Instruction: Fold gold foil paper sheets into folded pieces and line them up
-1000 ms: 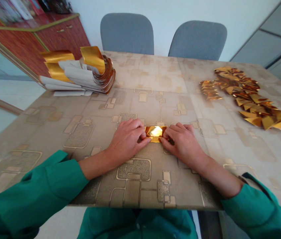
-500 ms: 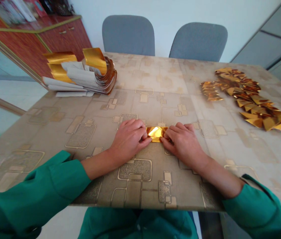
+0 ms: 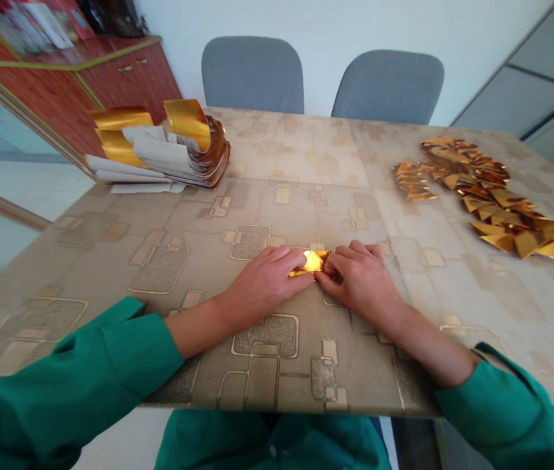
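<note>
Currently on or just above the patterned tabletop (image 3: 306, 150), near middle of the scene: a small piece of folded gold foil paper (image 3: 313, 261). Runs left to right as a short, narrow strip and disappears from sight at both ends. Glows bright yellow in the middle under a strong glare, then deepens to orange-brown toward the right. Shows slanting creases and smooth, mirror-like facets. Clasped at the left by the left hand (image 3: 267, 287), curled and almost closed over it; pinched at the right by the right hand (image 3: 361, 277), likewise curled and nearly closed. Matches in colour the folded gold pieces (image 3: 492, 196) at far right and the gold sheets (image 3: 186, 123) at far left.
</note>
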Motion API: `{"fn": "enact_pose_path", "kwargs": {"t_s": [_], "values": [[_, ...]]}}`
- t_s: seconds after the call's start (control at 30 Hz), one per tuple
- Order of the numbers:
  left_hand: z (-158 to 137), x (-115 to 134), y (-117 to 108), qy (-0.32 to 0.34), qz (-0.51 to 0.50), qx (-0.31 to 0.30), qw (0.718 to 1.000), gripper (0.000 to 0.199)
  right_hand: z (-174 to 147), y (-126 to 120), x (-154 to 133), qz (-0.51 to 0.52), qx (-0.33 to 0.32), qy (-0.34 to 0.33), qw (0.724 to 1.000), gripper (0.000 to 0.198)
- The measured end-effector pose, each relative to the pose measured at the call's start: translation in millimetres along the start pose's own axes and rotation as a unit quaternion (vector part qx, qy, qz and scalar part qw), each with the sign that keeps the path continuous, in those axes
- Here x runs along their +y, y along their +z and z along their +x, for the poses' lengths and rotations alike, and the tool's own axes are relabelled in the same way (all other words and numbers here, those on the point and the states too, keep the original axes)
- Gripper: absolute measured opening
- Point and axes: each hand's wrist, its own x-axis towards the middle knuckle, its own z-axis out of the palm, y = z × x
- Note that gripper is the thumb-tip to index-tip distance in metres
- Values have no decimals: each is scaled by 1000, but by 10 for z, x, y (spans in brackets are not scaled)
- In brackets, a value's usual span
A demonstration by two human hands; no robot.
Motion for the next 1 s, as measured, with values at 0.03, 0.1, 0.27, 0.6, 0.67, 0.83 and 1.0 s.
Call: {"fn": "enact_pose_path", "kwargs": {"t_s": [0.03, 0.1, 0.27, 0.6, 0.67, 0.83, 1.0], "values": [[-1, 5, 6, 28, -2, -13, 1000, 26, 1, 13, 5, 2, 0, 7, 1000, 26], [-6, 10, 2, 62, -4, -35, 997, 30, 3, 41, 17, 12, -4, 21, 1000, 24], [-20, 17, -58, 88, 10, -55, 995, 30, -16, 70, 67, 38, 8, 35, 999, 18], [-51, 61, -84, 82, 19, -69, 994, 28, -97, 76, -53, 105, 20, -5, 994, 6], [-59, 57, -95, 83, 24, -73, 994, 29, -85, 97, -62, 109, 3, 22, 994, 7], [-122, 14, -154, 84, 25, -64, 994, 30, -71, 100, -30, 123, -15, 38, 992, 7], [-268, -36, -229, 68, 53, -48, 995, 27, -59, 87, -48, 120, -28, 52, 991, 6]]}}
